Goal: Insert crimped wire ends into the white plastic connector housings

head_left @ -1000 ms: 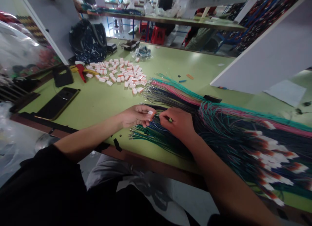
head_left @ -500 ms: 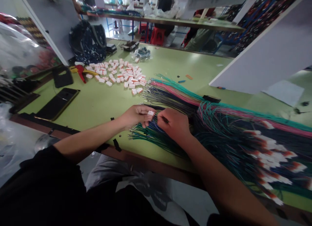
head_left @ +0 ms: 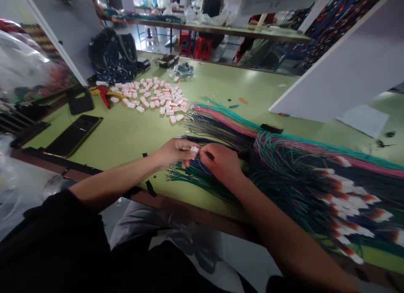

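My left hand [head_left: 176, 153] pinches a small white connector [head_left: 194, 150] between thumb and fingers. Close to its right side, my right hand [head_left: 219, 160] is closed, its fingertips at the connector; a thin wire seems to run there, but its end is hidden by the fingers. Beneath and around both hands lie bundles of wires: green ones [head_left: 195, 181] nearer me, grey and pink ones [head_left: 221, 119] behind. Many loose white and orange connectors [head_left: 154, 97] are spread on the green table [head_left: 120, 135] beyond my left hand.
A phone [head_left: 74, 135], a black case [head_left: 80, 101] and red-yellow pliers [head_left: 103, 93] lie at the left. Finished-looking wires with connectors [head_left: 347, 204] pile at the right. A dark patterned bag [head_left: 112, 55] stands at the back left. A white panel [head_left: 334, 70] slants at the right.
My right hand has moved slightly left, closing the gap to the connector in my left hand. The whole view has shifted a little.
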Action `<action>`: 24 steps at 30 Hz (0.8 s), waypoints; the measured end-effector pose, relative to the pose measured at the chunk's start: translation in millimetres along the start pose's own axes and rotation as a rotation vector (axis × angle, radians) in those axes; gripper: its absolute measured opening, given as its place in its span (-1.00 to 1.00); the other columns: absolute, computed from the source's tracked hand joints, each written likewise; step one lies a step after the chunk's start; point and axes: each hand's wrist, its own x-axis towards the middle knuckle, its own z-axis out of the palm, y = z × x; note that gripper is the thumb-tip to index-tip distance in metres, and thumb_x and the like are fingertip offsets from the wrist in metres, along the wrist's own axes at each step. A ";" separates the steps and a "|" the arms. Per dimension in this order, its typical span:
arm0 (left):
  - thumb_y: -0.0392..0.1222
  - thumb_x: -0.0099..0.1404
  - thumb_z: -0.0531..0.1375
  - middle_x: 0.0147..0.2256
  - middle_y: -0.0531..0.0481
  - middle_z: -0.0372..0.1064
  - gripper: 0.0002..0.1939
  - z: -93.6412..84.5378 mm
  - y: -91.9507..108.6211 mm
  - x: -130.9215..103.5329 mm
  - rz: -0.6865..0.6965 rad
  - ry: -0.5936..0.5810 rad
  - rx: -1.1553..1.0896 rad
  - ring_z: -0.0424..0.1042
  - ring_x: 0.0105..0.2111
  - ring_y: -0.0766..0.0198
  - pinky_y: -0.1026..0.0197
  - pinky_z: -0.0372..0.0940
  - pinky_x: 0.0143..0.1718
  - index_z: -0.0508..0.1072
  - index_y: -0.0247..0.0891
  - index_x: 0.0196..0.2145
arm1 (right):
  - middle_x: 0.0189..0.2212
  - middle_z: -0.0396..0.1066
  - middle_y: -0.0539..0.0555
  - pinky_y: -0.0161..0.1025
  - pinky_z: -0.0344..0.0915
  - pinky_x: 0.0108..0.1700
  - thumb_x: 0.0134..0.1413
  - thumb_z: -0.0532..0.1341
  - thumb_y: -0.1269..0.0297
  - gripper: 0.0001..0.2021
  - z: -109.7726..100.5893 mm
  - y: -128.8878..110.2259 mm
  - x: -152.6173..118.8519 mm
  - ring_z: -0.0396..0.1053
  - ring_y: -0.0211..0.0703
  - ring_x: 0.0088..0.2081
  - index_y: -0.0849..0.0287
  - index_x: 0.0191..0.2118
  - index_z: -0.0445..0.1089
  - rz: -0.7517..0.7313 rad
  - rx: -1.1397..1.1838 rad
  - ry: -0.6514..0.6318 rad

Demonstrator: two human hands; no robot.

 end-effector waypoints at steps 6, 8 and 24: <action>-0.31 0.08 0.28 -0.55 0.10 0.37 -0.75 2.8 1.7 0.1 -0.003 -0.004 -0.020 0.29 -0.64 0.49 0.37 0.16 -0.61 0.51 -0.35 -0.22 | -0.58 0.39 -0.02 -0.33 0.14 -0.41 -0.07 0.12 0.34 -0.88 -5.0 8.2 2.5 0.26 -0.27 -0.51 0.14 -0.53 0.35 -0.032 0.221 0.019; -0.31 0.08 0.28 -0.54 0.10 0.38 -0.75 3.6 2.2 -0.3 -0.011 0.010 -0.021 0.28 -0.64 0.49 0.37 0.16 -0.61 0.51 -0.36 -0.22 | -0.59 0.38 -0.02 -0.33 0.14 -0.42 -0.07 0.11 0.36 -0.87 -4.7 8.3 2.3 0.25 -0.28 -0.52 0.15 -0.55 0.34 -0.036 0.223 0.025; -0.36 0.06 0.30 -0.62 0.12 0.36 -0.78 3.9 2.6 -1.2 -0.003 0.043 0.046 0.30 -0.66 0.47 0.38 0.21 -0.63 0.51 -0.36 -0.27 | -0.55 0.44 -0.02 -0.35 0.15 -0.41 -0.01 0.12 0.36 -0.83 -4.6 10.6 5.0 0.29 -0.30 -0.51 0.16 -0.51 0.43 -0.052 0.215 -0.109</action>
